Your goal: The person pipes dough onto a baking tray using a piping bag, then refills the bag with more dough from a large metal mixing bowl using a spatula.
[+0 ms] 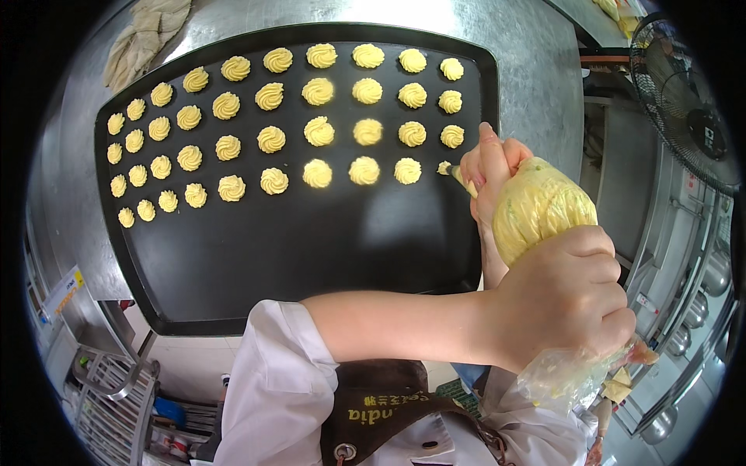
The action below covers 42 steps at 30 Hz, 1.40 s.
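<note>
My left hand [562, 297] comes across from the left and grips the gathered upper end of a clear plastic piping bag [545, 198] full of pale yellow dough. My right hand [495, 166] is closed around the lower part of the bag, near its piping tip [451, 170]. That tip is close to the surface of a black baking tray [280, 250], touching a small dab of dough [443, 168] near the right rim. Rows of swirled dough rosettes [317, 133] cover the far part of the tray.
The tray rests on a stainless steel table [536, 99], with a crumpled cloth [143, 43] at the far left. A black fan [688, 105] stands at the right. Metal bowls [696, 309] line a rack beyond it; a wire rack [111, 402] is at the lower left.
</note>
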{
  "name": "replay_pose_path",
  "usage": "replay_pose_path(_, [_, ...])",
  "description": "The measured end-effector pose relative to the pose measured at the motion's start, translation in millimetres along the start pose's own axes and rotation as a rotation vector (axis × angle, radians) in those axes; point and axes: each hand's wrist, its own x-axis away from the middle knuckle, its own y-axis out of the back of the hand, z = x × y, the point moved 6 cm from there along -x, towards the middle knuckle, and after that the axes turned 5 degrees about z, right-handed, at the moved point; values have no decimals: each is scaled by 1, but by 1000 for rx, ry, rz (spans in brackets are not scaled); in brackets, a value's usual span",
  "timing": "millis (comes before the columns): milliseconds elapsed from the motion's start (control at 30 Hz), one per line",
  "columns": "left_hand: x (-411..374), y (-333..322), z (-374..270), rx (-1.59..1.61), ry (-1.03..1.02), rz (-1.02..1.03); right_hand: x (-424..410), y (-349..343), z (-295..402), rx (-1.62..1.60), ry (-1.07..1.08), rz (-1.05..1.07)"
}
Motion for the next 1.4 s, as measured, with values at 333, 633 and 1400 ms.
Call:
replay_pose_path(333, [3,-6,0,11,-1,-35,5,11,-5,99,-28,1])
replay_pose_path(633, [3,-7,2,-1,-3,-5,-2,7,-5,30,41,-30])
replay_pose_path(1400, [-7,3,-83,318,59,387,124,5,89,-61,588,536])
